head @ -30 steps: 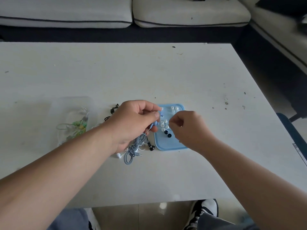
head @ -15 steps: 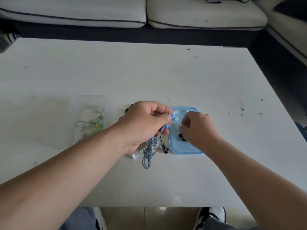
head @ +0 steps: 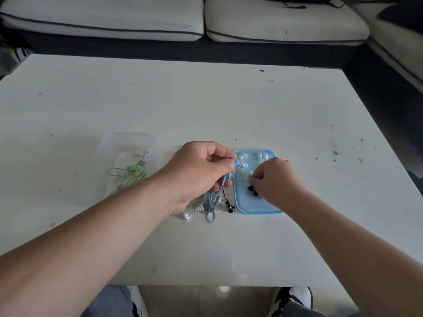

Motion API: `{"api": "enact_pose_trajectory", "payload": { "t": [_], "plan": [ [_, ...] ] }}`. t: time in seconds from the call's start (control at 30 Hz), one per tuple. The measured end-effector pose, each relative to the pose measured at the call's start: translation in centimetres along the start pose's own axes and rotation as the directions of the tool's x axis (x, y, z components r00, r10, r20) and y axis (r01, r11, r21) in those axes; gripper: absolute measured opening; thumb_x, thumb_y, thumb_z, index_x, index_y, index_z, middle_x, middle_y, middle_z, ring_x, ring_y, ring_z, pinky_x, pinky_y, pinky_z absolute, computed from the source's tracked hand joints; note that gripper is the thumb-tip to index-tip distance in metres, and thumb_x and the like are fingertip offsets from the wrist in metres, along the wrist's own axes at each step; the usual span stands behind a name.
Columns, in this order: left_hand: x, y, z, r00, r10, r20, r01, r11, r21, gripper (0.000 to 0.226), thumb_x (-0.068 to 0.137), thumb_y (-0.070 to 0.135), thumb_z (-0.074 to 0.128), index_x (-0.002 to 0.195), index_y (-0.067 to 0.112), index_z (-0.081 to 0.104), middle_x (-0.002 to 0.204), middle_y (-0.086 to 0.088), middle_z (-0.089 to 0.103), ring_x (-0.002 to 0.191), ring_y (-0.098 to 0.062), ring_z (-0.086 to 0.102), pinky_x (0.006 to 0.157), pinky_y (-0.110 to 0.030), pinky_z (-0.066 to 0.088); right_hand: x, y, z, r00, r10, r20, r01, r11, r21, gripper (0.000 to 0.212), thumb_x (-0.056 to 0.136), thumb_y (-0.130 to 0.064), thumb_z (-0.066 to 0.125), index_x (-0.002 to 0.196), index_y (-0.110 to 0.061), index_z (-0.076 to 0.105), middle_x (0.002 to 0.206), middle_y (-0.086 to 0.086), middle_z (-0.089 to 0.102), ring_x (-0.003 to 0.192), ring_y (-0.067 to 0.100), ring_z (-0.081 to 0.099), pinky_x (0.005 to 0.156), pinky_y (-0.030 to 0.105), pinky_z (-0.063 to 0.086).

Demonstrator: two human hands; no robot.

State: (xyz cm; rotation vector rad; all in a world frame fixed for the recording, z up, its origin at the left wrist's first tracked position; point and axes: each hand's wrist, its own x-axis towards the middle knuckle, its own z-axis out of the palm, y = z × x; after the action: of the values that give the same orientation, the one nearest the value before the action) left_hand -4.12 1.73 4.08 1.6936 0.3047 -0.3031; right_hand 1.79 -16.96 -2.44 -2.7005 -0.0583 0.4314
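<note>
A white bench (head: 206, 106) with small dark specks fills the head view, and behind its far edge stands a pale sofa (head: 274, 26) with dark piping.

Near the front middle of the bench lies a blue tray (head: 256, 210), flat and rectangular with round corners. On it are many small white ear tips (head: 245, 165), mostly in its far half, and a few black ear tips (head: 251, 188) nearer to its middle.

The left hand (head: 196, 172) is just left of the tray, over its left edge. Its fingers are curled, and the thumb and forefinger pinch a blue earphone (head: 237, 163) by the bud. The blue-grey cable (head: 210, 204) hangs down from this hand to a loose bundle on the bench, left of the tray's near corner.

The right hand (head: 277, 179) is above the right half of the tray. Its fingers (head: 257, 177) are bent and drawn together, with the tips down among the ear tips. I cannot tell if they have one between them.

A black earphone (head: 231, 209) lies just left of the tray's near corner, and a white earphone (head: 185, 216) lies further left. Well to the left of the tray stands a clear plastic box (head: 128, 143) with green earphones (head: 137, 172) and white cables inside.
</note>
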Motion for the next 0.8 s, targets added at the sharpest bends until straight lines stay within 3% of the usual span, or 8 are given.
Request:
{"api": "enact_pose_trajectory", "payload": {
  "t": [0.13,0.2,0.27,0.33,0.47,0.67,0.8],
  "plan": [
    [0.1,0.0,-0.1,1.000,0.005,-0.002,-0.005,1.000,-0.002,0.008,0.097,0.008,0.069,0.103,0.012,0.074,0.084,-0.005,0.075,0.066,-0.013,0.069,0.052,-0.021,0.048,-0.6,-0.3,-1.1,1.000,-0.024,0.002,0.023,0.999,0.041,0.026,0.086,-0.008,0.063,0.063,-0.019,0.064,0.066,0.000,0.065,0.054,0.016,0.055,0.046,0.023,0.041],
    [0.1,0.1,-0.2,1.000,0.013,-0.011,-0.013,1.000,-0.006,0.009,0.097,0.008,0.070,0.102,0.014,0.074,0.085,-0.007,0.076,0.066,-0.012,0.070,0.053,-0.021,0.048,-1.4,-1.3,-2.3,0.999,-0.034,-0.025,0.039,0.963,0.265,0.013,0.086,-0.008,0.069,0.074,-0.013,0.071,0.066,0.003,0.072,0.055,0.018,0.066,0.052,0.023,0.053],
    [0.1,0.3,-0.4,1.000,0.025,-0.018,-0.025,1.000,-0.016,0.011,0.097,0.008,0.069,0.104,0.015,0.074,0.090,-0.009,0.078,0.065,-0.012,0.070,0.055,-0.023,0.048,-2.7,-2.6,-3.7,0.999,-0.025,0.041,-0.007,0.765,0.644,0.005,0.085,-0.004,0.077,0.084,-0.006,0.074,0.072,0.012,0.076,0.062,0.023,0.074,0.059,0.028,0.060],
    [0.1,0.5,-0.7,0.999,0.042,-0.025,-0.043,0.999,-0.033,0.014,0.098,0.009,0.069,0.109,0.017,0.073,0.093,-0.009,0.078,0.064,-0.012,0.069,0.058,-0.027,0.048,-3.5,-3.5,-4.7,0.988,-0.092,0.122,-0.055,0.535,0.843,0.009,0.085,0.002,0.079,0.093,0.001,0.074,0.082,0.021,0.077,0.068,0.026,0.075,0.062,0.025,0.059],
    [-0.1,0.9,-1.3,0.996,0.073,-0.057,-0.077,0.994,-0.077,0.013,0.098,0.010,0.069,0.108,0.016,0.074,0.082,0.000,0.076,0.055,-0.008,0.066,0.059,-0.026,0.048,-4.1,-4.1,-5.2,0.968,-0.214,0.133,-0.037,0.402,0.915,0.016,0.085,0.004,0.075,0.101,0.006,0.074,0.093,0.028,0.076,0.077,0.029,0.075,0.072,0.029,0.061],
    [-0.3,0.8,-1.6,0.993,0.097,-0.066,-0.103,0.991,-0.091,0.011,0.098,0.010,0.069,0.106,0.014,0.075,0.077,0.004,0.074,0.053,-0.006,0.063,0.059,-0.025,0.048,-4.2,-4.1,-5.3,0.963,-0.251,0.103,-0.001,0.375,0.927,0.014,0.085,0.004,0.073,0.099,0.005,0.076,0.088,0.025,0.075,0.073,0.026,0.073,0.070,0.026,0.060],
    [-0.2,0.8,-1.6,0.989,0.106,-0.099,-0.118,0.985,-0.125,0.012,0.098,0.012,0.069,0.108,0.016,0.074,0.085,-0.003,0.077,0.059,-0.006,0.065,0.059,-0.024,0.049,-4.2,-4.1,-5.1,0.965,-0.245,0.091,0.000,0.349,0.937,0.013,0.088,0.006,0.070,0.100,0.006,0.075,0.081,0.023,0.073,0.069,0.026,0.072,0.068,0.026,0.060]
  ]
}}
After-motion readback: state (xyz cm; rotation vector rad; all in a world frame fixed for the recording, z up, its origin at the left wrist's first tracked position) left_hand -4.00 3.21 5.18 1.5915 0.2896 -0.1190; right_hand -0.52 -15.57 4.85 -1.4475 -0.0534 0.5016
